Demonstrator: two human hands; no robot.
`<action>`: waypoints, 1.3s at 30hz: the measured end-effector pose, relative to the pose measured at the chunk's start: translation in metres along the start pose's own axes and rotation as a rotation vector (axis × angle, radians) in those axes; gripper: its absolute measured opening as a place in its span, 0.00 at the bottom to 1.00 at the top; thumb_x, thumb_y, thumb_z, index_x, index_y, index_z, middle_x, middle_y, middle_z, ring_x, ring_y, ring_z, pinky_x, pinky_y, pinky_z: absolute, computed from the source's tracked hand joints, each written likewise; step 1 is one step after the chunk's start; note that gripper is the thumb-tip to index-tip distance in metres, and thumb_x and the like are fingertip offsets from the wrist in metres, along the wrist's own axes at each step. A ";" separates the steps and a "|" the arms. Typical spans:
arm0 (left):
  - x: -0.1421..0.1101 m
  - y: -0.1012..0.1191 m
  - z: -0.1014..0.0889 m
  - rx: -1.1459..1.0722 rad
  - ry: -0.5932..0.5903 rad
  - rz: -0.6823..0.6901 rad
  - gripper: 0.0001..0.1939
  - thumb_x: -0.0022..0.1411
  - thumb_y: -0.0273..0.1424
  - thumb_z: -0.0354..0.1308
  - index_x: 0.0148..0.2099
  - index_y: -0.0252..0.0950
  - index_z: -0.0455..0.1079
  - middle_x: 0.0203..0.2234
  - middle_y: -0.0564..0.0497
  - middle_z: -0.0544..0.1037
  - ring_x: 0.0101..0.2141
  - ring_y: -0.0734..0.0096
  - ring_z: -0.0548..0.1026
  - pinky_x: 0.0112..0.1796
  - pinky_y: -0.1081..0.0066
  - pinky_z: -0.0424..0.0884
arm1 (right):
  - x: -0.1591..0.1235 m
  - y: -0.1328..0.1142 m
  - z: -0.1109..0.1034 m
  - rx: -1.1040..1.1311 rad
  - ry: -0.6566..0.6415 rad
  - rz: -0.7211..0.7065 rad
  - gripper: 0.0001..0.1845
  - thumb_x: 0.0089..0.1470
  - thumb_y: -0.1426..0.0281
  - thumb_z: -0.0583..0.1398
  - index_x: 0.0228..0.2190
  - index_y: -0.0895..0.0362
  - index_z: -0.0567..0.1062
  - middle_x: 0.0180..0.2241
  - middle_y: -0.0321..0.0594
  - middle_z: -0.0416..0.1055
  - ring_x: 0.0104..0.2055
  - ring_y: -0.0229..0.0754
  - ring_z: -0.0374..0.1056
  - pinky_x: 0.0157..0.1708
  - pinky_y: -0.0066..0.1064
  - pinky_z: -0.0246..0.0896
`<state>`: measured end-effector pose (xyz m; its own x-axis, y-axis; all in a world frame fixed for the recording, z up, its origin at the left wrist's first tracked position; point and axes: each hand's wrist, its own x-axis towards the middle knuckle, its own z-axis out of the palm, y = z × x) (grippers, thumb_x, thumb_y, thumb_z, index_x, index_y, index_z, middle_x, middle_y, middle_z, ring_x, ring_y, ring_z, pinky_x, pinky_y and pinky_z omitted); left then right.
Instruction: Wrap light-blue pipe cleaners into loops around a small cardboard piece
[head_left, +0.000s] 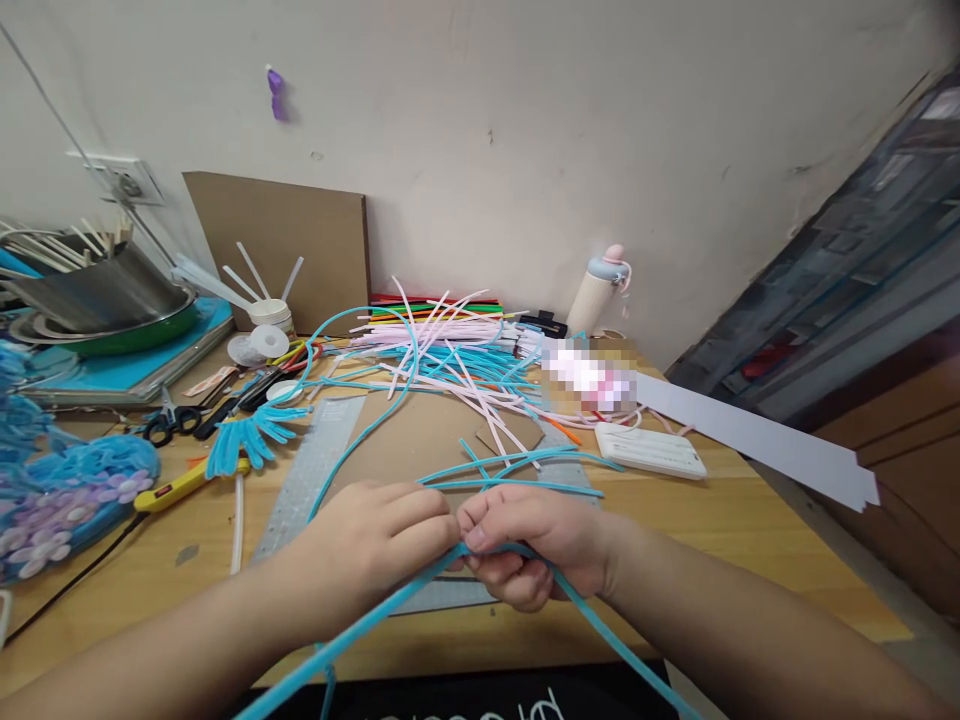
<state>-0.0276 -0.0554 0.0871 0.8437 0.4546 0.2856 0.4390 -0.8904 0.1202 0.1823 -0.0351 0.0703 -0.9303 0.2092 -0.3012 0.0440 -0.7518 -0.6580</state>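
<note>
Two bare hands meet over the near edge of a wooden table [772, 540], working on a blue pipe cleaner [360, 620] that runs through the meeting point, its two lengths sloping down toward the person's body. The right hand [540, 535] pinches it between thumb and forefinger, the other fingers curled beneath. The left hand [375, 535] has its fingers pressed together and bent over, seemingly closed on the same strand, though its thumb is hidden. The step in hand looks like bending or twisting the strand at that point; continuing it would call for one firm pinch while the other fingers turn. A thin blue loop [360, 437] arcs up beyond the left hand; whether it joins the held strand, I cannot tell. By count, about four loose blue strands [525, 487] lie just past the hands, over one grey cutting mat [319, 440] that carries cardboard [397, 430]. Behind is a heap of pink and blue pipe cleaners [450, 340], too tangled to count. To the left are one fan of blue loops [251, 440], one yellow-handled corded tool [176, 487] and one small pair of dark scissors [171, 418]; to the right, one white rectangular device [651, 450] and one pale bottle [596, 292].
</note>
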 end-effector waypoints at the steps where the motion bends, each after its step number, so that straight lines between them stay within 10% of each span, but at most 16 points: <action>1: -0.001 0.001 0.000 -0.019 -0.016 0.003 0.09 0.63 0.27 0.44 0.42 0.38 0.65 0.28 0.50 0.72 0.28 0.72 0.69 0.29 0.75 0.62 | 0.000 0.000 0.000 -0.001 0.003 0.006 0.06 0.51 0.73 0.54 0.24 0.57 0.60 0.15 0.25 0.50 0.12 0.24 0.40 0.10 0.14 0.37; 12: 0.000 0.010 0.000 -0.290 0.036 -0.008 0.08 0.60 0.24 0.45 0.34 0.36 0.65 0.24 0.51 0.70 0.25 0.74 0.67 0.26 0.75 0.60 | 0.003 0.002 0.010 -0.049 0.028 0.034 0.04 0.49 0.73 0.54 0.25 0.58 0.61 0.14 0.25 0.53 0.11 0.24 0.41 0.10 0.16 0.35; 15: 0.003 0.021 0.006 -0.683 0.124 -0.273 0.11 0.59 0.27 0.46 0.24 0.35 0.61 0.17 0.54 0.63 0.20 0.77 0.60 0.22 0.75 0.57 | 0.005 0.006 0.018 -0.273 0.144 -0.129 0.09 0.48 0.69 0.56 0.24 0.56 0.58 0.14 0.23 0.50 0.12 0.25 0.41 0.11 0.18 0.37; 22: 0.006 0.034 0.020 -1.806 0.002 -1.048 0.15 0.54 0.36 0.47 0.19 0.36 0.52 0.12 0.60 0.50 0.14 0.84 0.42 0.15 0.77 0.38 | -0.006 0.010 0.029 -1.621 0.470 -0.762 0.09 0.50 0.74 0.52 0.19 0.58 0.61 0.19 0.32 0.55 0.22 0.32 0.48 0.22 0.27 0.43; 26: 0.005 0.031 0.012 -1.534 -0.003 -0.893 0.14 0.55 0.40 0.52 0.26 0.34 0.60 0.16 0.58 0.58 0.16 0.82 0.53 0.17 0.78 0.47 | -0.006 0.012 0.026 -1.178 0.623 -0.608 0.07 0.46 0.76 0.54 0.20 0.58 0.61 0.18 0.29 0.56 0.20 0.29 0.50 0.19 0.22 0.46; 31: 0.003 0.027 0.004 -1.051 0.087 -0.570 0.07 0.57 0.34 0.54 0.35 0.35 0.62 0.24 0.54 0.65 0.25 0.77 0.62 0.26 0.77 0.58 | -0.002 0.009 0.026 -0.454 0.421 -0.276 0.07 0.46 0.70 0.55 0.22 0.56 0.61 0.11 0.23 0.52 0.12 0.27 0.45 0.11 0.19 0.40; 39: 0.008 0.024 0.001 -0.615 0.184 -0.230 0.05 0.60 0.23 0.48 0.32 0.35 0.62 0.23 0.53 0.67 0.24 0.78 0.64 0.27 0.78 0.61 | 0.001 0.010 0.024 -0.301 0.384 -0.202 0.07 0.46 0.70 0.57 0.22 0.57 0.62 0.12 0.23 0.56 0.10 0.24 0.46 0.10 0.17 0.40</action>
<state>-0.0101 -0.0729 0.0919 0.6599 0.6709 0.3383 0.2995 -0.6478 0.7005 0.1735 -0.0573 0.0803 -0.7334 0.5876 -0.3420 0.0329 -0.4718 -0.8811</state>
